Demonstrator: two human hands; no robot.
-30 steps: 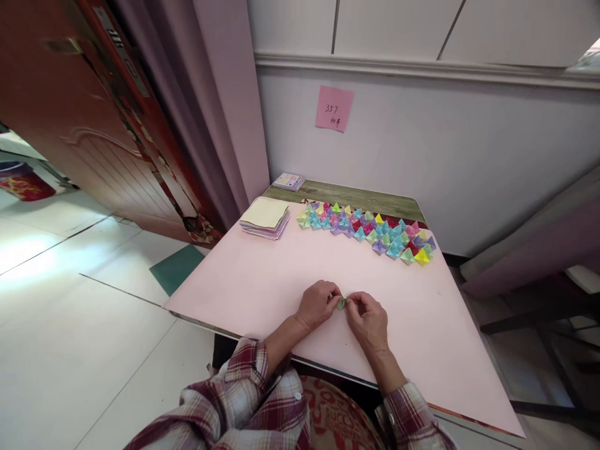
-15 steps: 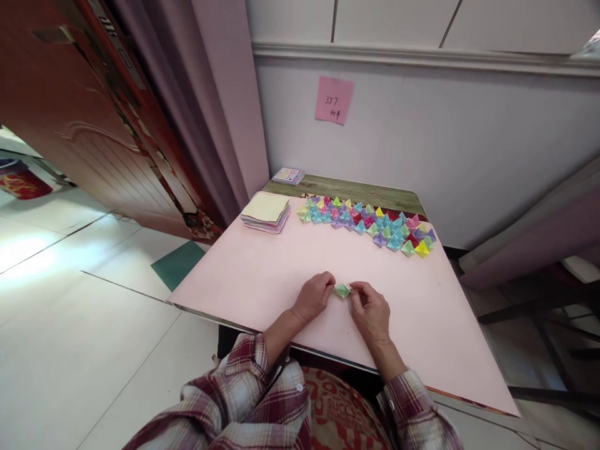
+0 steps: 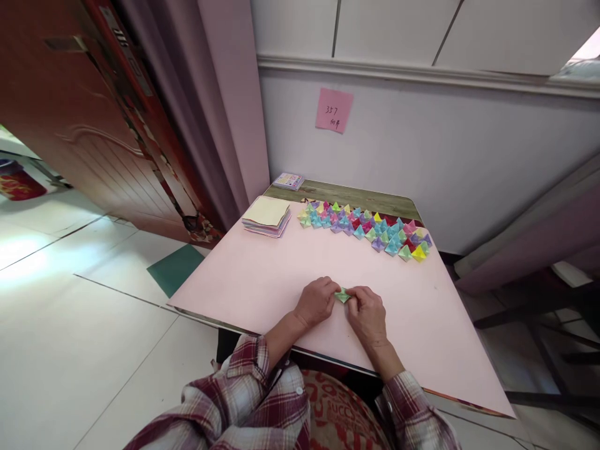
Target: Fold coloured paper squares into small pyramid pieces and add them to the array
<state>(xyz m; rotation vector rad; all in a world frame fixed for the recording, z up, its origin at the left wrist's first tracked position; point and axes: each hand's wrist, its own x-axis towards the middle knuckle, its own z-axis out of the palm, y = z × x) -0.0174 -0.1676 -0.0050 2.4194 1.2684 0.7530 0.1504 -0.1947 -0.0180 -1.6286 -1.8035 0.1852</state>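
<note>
Between my two hands, just above or on the pink tabletop (image 3: 281,275), is a small green folded paper piece (image 3: 343,295). My left hand (image 3: 317,300) pinches its left corner with thumb and forefinger. On the other side my right hand (image 3: 368,312) grips the right corner the same way. Fingers cover both ends, so only the middle of the green paper shows. Farther back stand rows of folded paper boats (image 3: 363,228) in yellow, blue, purple, pink, red and green.
A stack of coloured square paper (image 3: 267,215) lies at the table's back left. Behind it is a small printed packet (image 3: 289,181). A pink note (image 3: 334,110) hangs on the wall. A red-brown door (image 3: 84,125) and purple curtain (image 3: 220,94) are at left.
My hands have drawn closer together on the green paper, and less of it shows at its ends. The view has tilted slightly; the paper boats and stack stay in place.
</note>
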